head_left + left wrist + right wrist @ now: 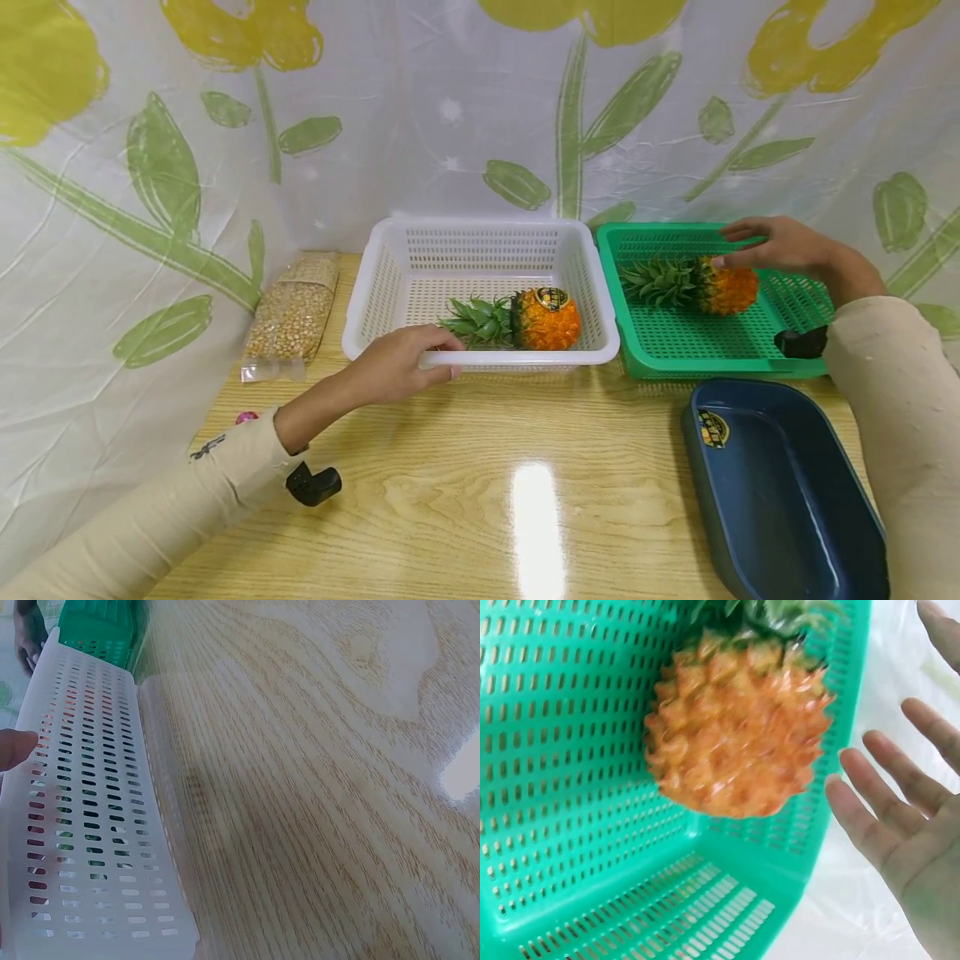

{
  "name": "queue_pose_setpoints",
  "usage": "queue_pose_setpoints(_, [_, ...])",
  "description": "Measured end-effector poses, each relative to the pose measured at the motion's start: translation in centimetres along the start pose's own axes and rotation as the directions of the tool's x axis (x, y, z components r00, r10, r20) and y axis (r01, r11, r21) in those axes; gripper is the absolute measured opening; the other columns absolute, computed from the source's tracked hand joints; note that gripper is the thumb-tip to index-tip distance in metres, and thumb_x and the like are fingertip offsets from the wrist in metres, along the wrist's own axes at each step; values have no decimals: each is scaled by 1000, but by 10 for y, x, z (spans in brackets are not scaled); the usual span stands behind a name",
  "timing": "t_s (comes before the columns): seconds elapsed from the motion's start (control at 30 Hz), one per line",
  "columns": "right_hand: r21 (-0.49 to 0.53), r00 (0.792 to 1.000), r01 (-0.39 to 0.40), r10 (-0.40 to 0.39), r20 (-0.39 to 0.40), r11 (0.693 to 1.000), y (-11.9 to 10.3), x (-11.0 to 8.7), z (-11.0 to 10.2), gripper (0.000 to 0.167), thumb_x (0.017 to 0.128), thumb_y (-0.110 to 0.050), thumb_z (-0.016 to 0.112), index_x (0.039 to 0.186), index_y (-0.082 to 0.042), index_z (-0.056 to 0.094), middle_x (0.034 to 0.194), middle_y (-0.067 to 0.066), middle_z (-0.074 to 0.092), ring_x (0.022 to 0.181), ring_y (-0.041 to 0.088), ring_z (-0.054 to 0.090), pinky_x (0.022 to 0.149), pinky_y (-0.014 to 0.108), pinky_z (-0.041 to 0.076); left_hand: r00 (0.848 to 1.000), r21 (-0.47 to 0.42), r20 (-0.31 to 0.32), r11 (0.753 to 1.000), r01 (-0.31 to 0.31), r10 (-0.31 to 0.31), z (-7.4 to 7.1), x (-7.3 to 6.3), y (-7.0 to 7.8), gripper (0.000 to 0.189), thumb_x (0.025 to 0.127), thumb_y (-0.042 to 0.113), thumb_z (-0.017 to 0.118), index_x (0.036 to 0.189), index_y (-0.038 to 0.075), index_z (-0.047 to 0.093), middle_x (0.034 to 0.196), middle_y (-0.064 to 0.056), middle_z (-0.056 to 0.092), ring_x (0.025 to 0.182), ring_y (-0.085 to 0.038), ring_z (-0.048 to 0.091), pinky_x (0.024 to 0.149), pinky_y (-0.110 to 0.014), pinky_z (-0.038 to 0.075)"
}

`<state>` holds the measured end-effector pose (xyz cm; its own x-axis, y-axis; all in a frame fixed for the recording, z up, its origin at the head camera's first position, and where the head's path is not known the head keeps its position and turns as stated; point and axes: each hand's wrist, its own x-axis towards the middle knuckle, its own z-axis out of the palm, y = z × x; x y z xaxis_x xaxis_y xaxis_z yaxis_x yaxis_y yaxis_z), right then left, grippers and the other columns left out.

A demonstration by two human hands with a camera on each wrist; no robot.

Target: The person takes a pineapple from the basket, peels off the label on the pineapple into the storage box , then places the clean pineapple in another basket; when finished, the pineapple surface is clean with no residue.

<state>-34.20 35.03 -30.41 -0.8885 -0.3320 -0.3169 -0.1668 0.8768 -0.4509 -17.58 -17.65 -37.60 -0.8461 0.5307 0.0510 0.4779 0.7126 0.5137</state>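
Blue tub (780,492) sits nearest. Left hand (397,367) grips white basket (525,358) by its front rim, presumably steadying it; one pineapple (551,325) lies inside. Right hand (787,246), fingers spread, grasps nothing near second pineapple (733,292) in green basket (720,365).

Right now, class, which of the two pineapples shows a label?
The pineapple in the white basket: a dark label sits on it; the other pineapple, in the green basket, shows none.
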Motion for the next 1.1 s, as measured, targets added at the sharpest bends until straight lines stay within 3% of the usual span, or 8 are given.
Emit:
queue_pose_setpoints(0.27, [6, 998, 49, -49, 37, 999, -23, -5, -2, 76, 97, -44, 64, 157, -9, 32, 155, 27, 37, 134, 49, 45, 100, 66, 42, 1000, -5, -1, 1000, -1, 1, 0, 0, 0, 18, 95, 29, 71, 112, 21, 70, 108, 4, 69, 99, -17, 65, 84, -41, 53])
queue_pose_setpoints(0.57, [29, 990, 113, -115, 82, 993, -52, -14, -1, 71, 97, -38, 66, 155, -11, 34, 156, 20, 40, 136, 45, 46, 101, 65, 42, 1000, -9, -4, 1000, -2, 2, 0, -1, 0, 18, 95, 29, 70, 112, 21, 71, 104, 4, 68, 88, -13, 61, 78, -37, 50])
queue_pose_setpoints(0.87, [-3, 978, 177, -175, 117, 984, -81, -16, 6, 71, 93, -38, 72, 152, -15, 41, 154, 15, 45, 134, 39, 51, 102, 61, 44, 1000, -18, 5, 1000, -14, 15, -2, -1, 0, 21, 96, 29, 70, 114, 20, 71, 107, 3, 68, 96, -15, 63, 84, -39, 52])
queue_pose_setpoints(1.1, [-23, 956, 262, -256, 140, 965, -109, -15, 14, 68, 91, -37, 75, 149, -18, 46, 151, 8, 49, 132, 35, 54, 103, 57, 46, 1000, -48, 16, 999, -9, 9, -5, -3, 2, 23, 96, 27, 70, 117, 18, 70, 110, 2, 68, 99, -16, 63, 86, -40, 52])
